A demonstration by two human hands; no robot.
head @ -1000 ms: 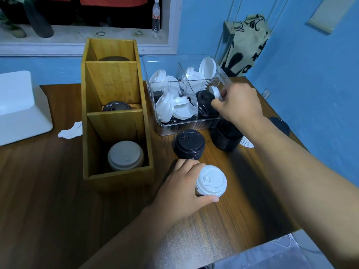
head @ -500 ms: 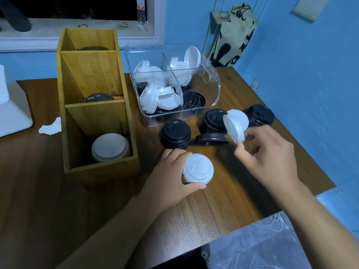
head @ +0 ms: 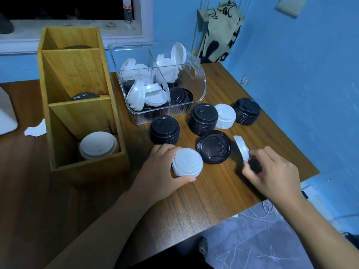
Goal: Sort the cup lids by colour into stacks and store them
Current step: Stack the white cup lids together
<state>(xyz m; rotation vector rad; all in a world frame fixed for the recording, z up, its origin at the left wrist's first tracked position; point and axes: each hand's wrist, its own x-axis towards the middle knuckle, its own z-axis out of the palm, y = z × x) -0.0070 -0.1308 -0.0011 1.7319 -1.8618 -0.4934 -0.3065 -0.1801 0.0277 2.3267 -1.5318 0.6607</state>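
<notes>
Three black lid stacks (head: 204, 118), two white stacks (head: 225, 115) and one loose black lid (head: 213, 146) sit on the worktop (head: 213, 191); left hand (head: 161, 171) grips the near white stack (head: 187, 162), right hand (head: 272, 171) pinches one white lid (head: 241, 147) upright.

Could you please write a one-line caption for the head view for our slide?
Left hand grips a white lid stack while the right hand pinches a single white lid, black lid stacks nearby.
</notes>
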